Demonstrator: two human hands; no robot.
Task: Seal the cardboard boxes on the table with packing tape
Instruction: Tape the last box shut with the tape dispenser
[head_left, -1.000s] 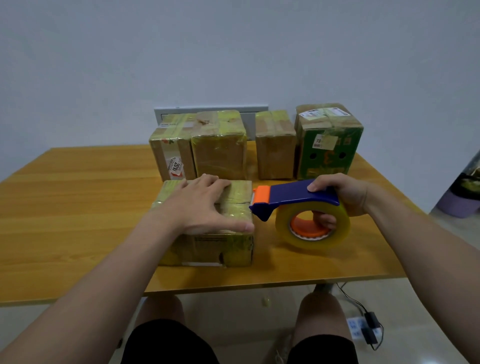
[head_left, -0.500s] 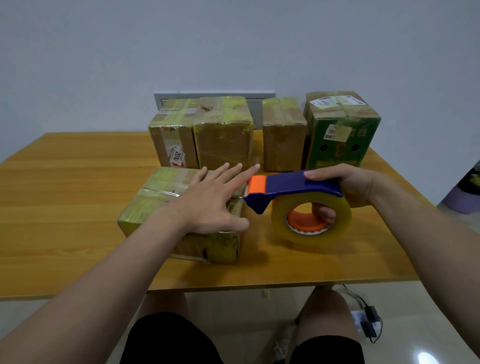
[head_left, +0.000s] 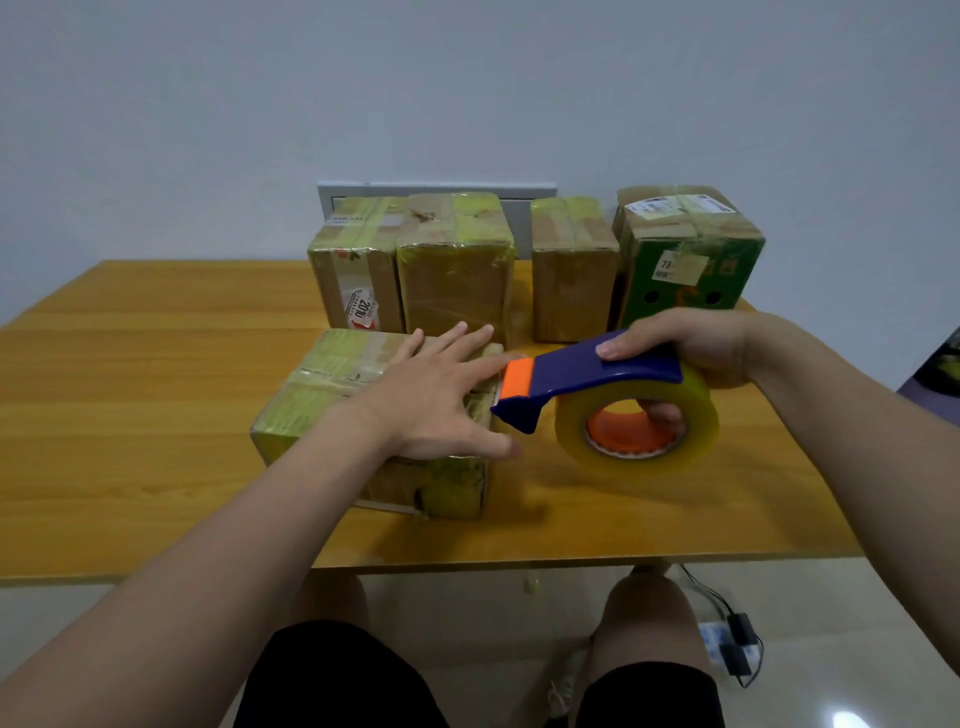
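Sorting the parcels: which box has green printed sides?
The green box at the back row's right end; the other four show plain brown cardboard under yellowish tape.

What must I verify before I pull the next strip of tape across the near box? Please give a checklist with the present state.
1. Left hand rests flat on the near cardboard box, steadying it: ok.
2. Right hand grips the tape dispenser: ok.
3. Dispenser's orange nose sits at the box's right top edge: ok.
4. Tape end stuck to the box: cannot tell.
5. Left fingers away from the dispenser's nose: not ok, they lie right beside it.
6. Tape roll well filled: ok.
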